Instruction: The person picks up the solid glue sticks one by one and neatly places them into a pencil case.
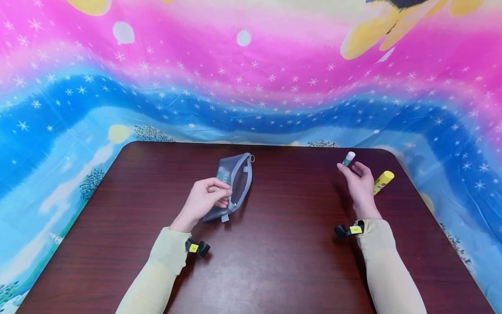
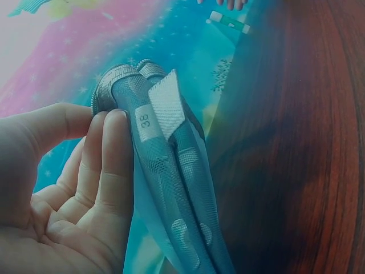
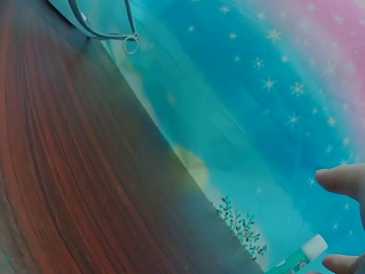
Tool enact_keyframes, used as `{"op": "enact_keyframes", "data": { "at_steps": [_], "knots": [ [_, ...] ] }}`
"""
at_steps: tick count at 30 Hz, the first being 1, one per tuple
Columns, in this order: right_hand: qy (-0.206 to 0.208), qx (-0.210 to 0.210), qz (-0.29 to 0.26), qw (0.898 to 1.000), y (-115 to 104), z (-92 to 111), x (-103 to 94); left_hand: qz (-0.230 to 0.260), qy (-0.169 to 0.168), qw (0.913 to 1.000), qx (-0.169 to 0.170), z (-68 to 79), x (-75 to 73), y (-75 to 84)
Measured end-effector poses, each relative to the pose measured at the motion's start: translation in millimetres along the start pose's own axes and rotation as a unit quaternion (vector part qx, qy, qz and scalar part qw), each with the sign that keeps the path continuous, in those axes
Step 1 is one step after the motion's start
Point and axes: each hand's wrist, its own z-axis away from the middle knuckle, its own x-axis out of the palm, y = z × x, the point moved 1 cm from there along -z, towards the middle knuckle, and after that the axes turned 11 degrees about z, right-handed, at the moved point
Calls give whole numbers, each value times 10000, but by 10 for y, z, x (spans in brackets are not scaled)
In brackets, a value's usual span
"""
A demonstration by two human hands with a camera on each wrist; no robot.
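Note:
A grey mesh zipper pouch [image 1: 225, 165] is left of the table's middle, its mouth gaping toward the right. My left hand [image 1: 200, 199] pinches the pouch's near rim between thumb and fingers; a white tag marked 38 [image 2: 145, 123] shows close to those fingertips. Something greenish shows through the mesh. On the right, a small green glue stick [image 3: 295, 261] with a white cap stands near the far edge. My right hand [image 1: 361, 187] is beside it, thumb and fingers spread apart. Just right of that hand stands a larger yellow glue stick [image 1: 384, 179], its lower part partly hidden.
The dark wooden table [image 1: 274, 261] spans the space under both arms. Behind and around it hangs a pink and blue patterned cloth [image 1: 274, 100], close to the far edge. A metal ring [image 1: 252, 158] hangs at the pouch's far corner.

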Motion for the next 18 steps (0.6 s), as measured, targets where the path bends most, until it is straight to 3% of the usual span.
{"op": "enact_keyframes", "data": {
  "at_steps": [9, 18],
  "knots": [
    [-27, -11, -35, 10000, 70, -199, 22, -8, 17, 10000, -36, -3, -8, -2],
    [-4, -67, 501, 9987, 123, -407, 26, -51, 33, 9999, -83, 0, -12, -2]
  ]
}}
